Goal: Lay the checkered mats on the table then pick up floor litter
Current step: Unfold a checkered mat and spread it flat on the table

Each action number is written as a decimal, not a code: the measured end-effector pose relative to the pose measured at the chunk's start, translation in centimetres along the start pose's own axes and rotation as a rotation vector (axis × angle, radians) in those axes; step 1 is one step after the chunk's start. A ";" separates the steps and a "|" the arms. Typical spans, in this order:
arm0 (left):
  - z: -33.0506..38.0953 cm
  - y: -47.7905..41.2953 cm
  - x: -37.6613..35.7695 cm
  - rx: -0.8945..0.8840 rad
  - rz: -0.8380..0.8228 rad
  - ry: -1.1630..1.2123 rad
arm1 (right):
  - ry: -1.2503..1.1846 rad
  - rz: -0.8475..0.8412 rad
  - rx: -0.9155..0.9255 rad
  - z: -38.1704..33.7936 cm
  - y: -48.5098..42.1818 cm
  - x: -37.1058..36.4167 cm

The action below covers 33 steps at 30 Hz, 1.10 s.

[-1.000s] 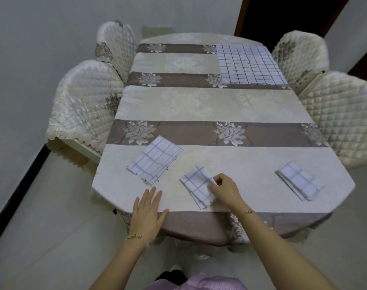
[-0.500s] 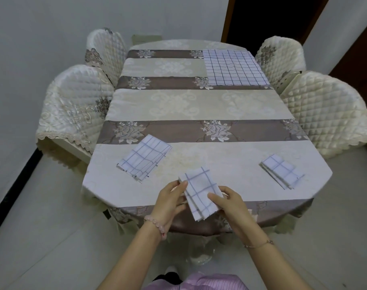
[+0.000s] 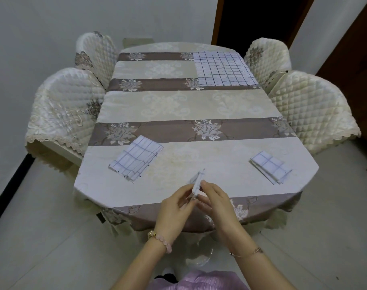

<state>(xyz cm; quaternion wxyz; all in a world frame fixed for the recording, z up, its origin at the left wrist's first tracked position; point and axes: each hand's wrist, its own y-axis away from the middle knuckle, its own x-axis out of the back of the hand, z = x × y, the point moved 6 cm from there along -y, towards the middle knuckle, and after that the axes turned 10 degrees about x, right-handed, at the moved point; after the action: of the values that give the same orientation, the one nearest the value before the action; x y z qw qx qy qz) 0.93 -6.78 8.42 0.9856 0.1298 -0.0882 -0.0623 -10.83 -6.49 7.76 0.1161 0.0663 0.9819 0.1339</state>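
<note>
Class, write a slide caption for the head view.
Left hand and right hand hold a checkered mat at the table; two folded mats, one spread mat lie there.

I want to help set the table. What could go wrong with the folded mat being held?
The held mat is pinched edge-on between left hand and right hand near the table edge, so it might slip to the floor. Unfolding it there could nudge the left folded mat.

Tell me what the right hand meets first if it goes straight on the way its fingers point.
The right hand pinches the folded checkered mat. Carried forward and leftward with it, it likely meets only bare tablecloth, though height is unclear.
</note>
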 end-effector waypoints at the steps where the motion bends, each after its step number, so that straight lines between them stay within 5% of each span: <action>1: 0.0 0.1 -0.1 -0.006 -0.006 0.014 | -0.008 0.010 -0.010 0.0 0.0 0.1; 21: -0.6 -2.3 5.3 0.058 0.209 -0.011 | 0.408 0.051 0.095 -1.6 -2.5 5.8; 33: -2.9 -3.2 7.1 0.246 0.335 0.065 | 0.148 -0.141 -0.130 0.8 -0.6 5.1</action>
<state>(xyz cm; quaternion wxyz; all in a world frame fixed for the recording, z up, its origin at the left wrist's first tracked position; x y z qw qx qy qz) 8.05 -10.22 5.92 0.9612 0.2347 -0.0837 0.1181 -15.62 -6.06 5.81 0.0567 -0.0207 0.9793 0.1934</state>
